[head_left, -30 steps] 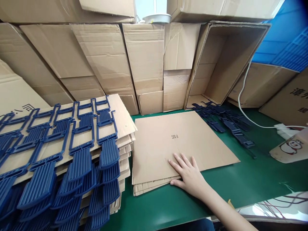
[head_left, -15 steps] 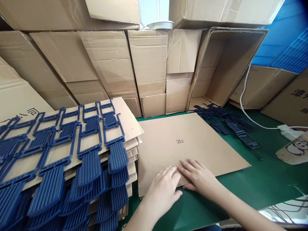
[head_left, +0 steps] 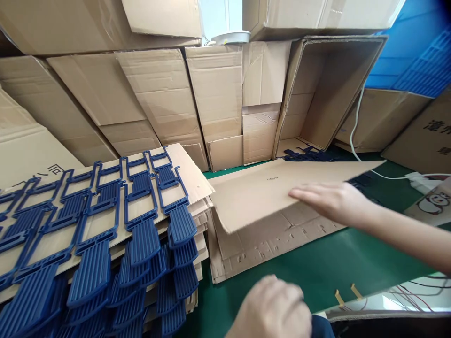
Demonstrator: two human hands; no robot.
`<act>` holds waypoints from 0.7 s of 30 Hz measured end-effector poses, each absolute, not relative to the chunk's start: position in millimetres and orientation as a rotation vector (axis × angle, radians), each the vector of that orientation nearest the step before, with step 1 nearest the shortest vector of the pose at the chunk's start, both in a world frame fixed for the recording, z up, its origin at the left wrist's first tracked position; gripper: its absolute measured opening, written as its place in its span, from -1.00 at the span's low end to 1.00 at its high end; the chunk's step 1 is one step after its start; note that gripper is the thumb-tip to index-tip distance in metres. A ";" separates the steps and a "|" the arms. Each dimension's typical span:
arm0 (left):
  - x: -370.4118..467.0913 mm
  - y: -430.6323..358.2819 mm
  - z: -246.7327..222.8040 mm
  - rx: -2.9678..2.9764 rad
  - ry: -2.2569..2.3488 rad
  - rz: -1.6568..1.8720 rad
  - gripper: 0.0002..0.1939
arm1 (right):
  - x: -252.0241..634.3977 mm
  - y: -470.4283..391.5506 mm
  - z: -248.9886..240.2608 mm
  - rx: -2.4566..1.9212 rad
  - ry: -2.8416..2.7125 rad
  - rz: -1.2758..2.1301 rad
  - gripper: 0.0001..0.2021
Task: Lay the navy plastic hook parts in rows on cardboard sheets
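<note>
A cardboard sheet (head_left: 253, 190) with small print is tilted up at its near edge, above another cardboard piece (head_left: 268, 239) with small slits and marks. My right hand (head_left: 324, 199) is at the raised edge, its fingers stretched out and its thumb not clearly visible. Low in the view, my left hand (head_left: 273, 307) is blurred and curled, away from the cardboard; its fingertips are hidden. On the left, blue plastic frames with ribbed flaps (head_left: 100, 206) lie in rows on a stack of cardboard sheets (head_left: 192, 180).
Cardboard boxes (head_left: 151, 94) line the back. An open box (head_left: 331, 89) stands on its side, with dark blue parts (head_left: 308, 154) at its mouth. A white cable (head_left: 355, 122) runs down the right side of the green table (head_left: 380, 253).
The printed sheet's near edge has risen, exposing the piece below. My right hand has moved up and right with it. My left hand has left the cardboard and moved down toward me.
</note>
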State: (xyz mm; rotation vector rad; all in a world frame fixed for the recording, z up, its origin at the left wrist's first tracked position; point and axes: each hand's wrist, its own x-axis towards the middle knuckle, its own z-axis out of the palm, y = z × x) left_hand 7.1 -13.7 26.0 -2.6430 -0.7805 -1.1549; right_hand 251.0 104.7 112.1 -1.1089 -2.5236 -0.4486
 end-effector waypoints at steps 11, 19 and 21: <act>-5.0 70.1 15.9 -2.723 -1.772 -0.279 -0.49 | 254.0 106.9 150.2 -0.809 -2.340 -1.058 -0.75; -14.9 36.2 11.0 -2.826 -1.891 -0.510 -0.62 | 259.2 73.4 68.8 -0.643 -2.570 -1.020 -0.66; -16.9 15.2 15.5 -2.969 -2.031 -0.622 -0.59 | 243.6 63.7 48.3 -0.668 -2.583 -0.951 -0.64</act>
